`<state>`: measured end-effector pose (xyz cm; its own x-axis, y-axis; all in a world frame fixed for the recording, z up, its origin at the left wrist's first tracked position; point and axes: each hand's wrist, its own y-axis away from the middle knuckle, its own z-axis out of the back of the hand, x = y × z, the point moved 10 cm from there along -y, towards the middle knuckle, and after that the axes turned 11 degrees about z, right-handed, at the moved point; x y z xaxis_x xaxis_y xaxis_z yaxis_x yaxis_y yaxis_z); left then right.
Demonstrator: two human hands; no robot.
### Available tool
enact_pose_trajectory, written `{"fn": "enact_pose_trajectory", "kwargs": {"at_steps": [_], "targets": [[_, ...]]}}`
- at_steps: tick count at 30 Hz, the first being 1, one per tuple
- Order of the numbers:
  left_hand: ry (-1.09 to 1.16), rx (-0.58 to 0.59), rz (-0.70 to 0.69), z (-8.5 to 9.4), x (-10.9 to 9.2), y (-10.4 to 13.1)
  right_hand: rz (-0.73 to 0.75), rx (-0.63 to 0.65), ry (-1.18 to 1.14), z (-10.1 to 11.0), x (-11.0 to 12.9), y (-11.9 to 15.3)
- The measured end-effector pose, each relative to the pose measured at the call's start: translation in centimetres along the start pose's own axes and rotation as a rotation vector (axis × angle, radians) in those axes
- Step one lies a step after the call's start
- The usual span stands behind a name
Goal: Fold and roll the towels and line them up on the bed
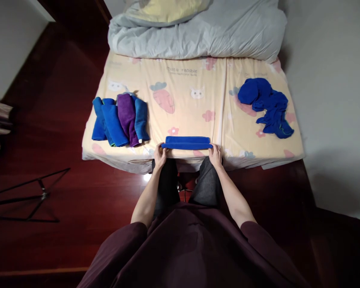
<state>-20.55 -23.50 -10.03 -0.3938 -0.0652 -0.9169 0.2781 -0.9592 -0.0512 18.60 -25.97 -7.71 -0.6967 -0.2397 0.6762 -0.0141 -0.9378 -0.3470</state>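
Observation:
A blue towel [187, 141] lies at the front edge of the bed, with its near edge folded or rolled into a narrow strip. My left hand [160, 157] pinches the left end of that strip, and my right hand [215, 156] pinches the right end. Off to the left, several rolled towels lie side by side, among them a purple towel [126, 118] and a blue rolled towel [115, 125]. Crumpled blue cloths [265, 102] lie in a loose heap on the right of the bed.
The bed [186, 108] has a patterned yellow sheet. A bunched grey quilt [198, 38] and a yellow pillow [168, 10] occupy its far end. Black tripod legs [27, 199] stand on the dark red floor at left. A wall [333, 100] rises at right.

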Motion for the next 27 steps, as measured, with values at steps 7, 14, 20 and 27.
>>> {"fn": "enact_pose_trajectory", "kwargs": {"at_steps": [7,14,20,27], "targets": [[0.002,-0.036,0.090,0.0,1.5,-0.4,-0.143,-0.011,-0.041,-0.6,-1.8,0.5],[0.022,-0.047,0.101,0.1,0.7,-0.3,-0.166,-0.005,-0.028,-0.9,-2.6,0.6],[-0.028,-0.099,0.088,0.6,0.2,-0.2,-0.157,0.010,-0.017,-0.9,-2.3,0.5],[-0.036,-0.163,0.108,1.0,0.0,-0.1,-0.175,-0.002,0.013,-0.8,-2.1,0.3]]}}
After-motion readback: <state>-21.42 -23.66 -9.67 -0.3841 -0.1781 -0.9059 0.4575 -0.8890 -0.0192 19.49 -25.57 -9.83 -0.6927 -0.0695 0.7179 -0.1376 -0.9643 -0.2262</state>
